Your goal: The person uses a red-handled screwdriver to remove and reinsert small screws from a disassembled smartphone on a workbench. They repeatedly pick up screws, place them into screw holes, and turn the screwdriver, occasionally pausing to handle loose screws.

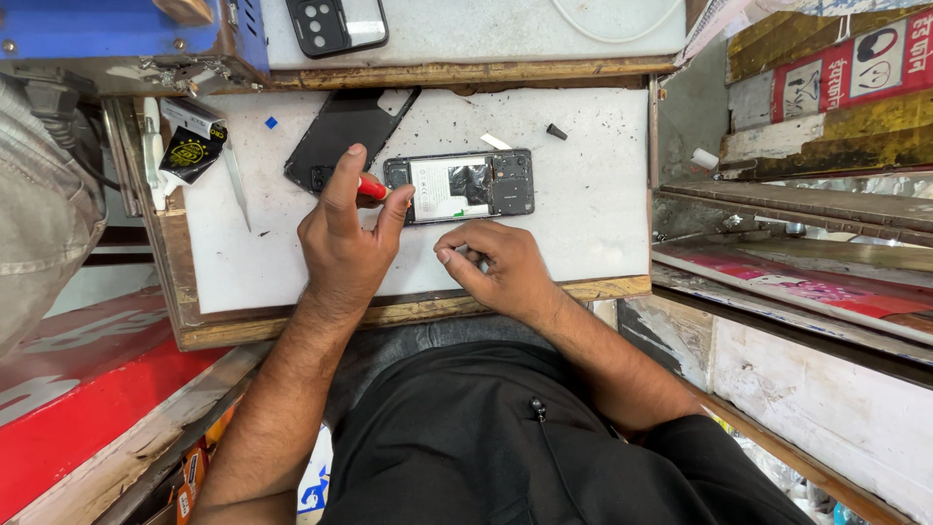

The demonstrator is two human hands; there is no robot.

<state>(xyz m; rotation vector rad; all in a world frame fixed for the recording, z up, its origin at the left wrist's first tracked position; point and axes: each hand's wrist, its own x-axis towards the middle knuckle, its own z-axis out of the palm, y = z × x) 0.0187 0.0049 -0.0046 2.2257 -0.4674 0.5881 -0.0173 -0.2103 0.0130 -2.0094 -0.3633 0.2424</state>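
Fingers of your left hand (340, 238) are pinched narrow around a red-handled tool (372, 188): the thumb presses it from the right side and the index finger lies stretched over it, so only a short red part shows between them. The tip of this tool meets the left end of the opened phone (459, 185), which lies flat on the white tabletop (583, 194) with its back removed, so that you see the white battery and the dark parts inside. Your right hand (491, 258) rests just below the phone, near its lower edge. Its fingers are curled closed, with the thumb pointing to the left, and something small and grey shows between them, but it is too hidden to tell what it is. The phone is therefore just above your right hand and directly to the right of your left hand. The black back cover (340, 136) lies tilted on the tabletop, up and left of the phone, partly behind your left index finger. Another phone (335, 24) with several camera lenses lies on the higher shelf above. At the left edge of the tabletop lies a small black packet (192, 151), and a small black cap (556, 131) lies above the right end of the opened phone.
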